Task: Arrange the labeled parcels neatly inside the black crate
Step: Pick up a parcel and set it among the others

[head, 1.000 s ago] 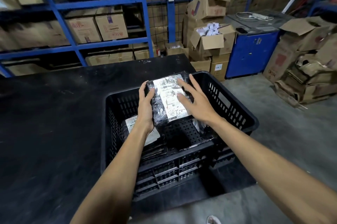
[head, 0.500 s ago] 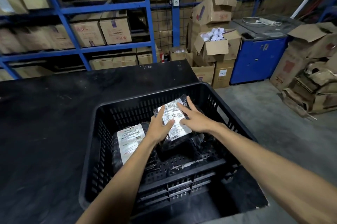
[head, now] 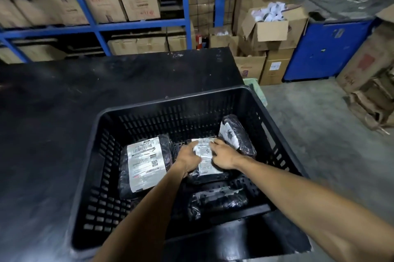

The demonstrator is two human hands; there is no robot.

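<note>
1. A black-wrapped labeled parcel (head: 205, 162) lies in the middle of the black crate (head: 170, 110), label up.
2. The left hand (head: 188, 158) grips its left edge and the right hand (head: 222, 156) presses on its right side, fingers curled over it.
3. A larger parcel (head: 145, 161) lies flat to the left, another (head: 236, 136) leans against the right wall, and a fourth (head: 217, 201) lies nearest the camera.
4. The crate sits on a black surface (head: 64, 101); blue shelving (head: 136, 25) with cardboard boxes stands behind.
</note>
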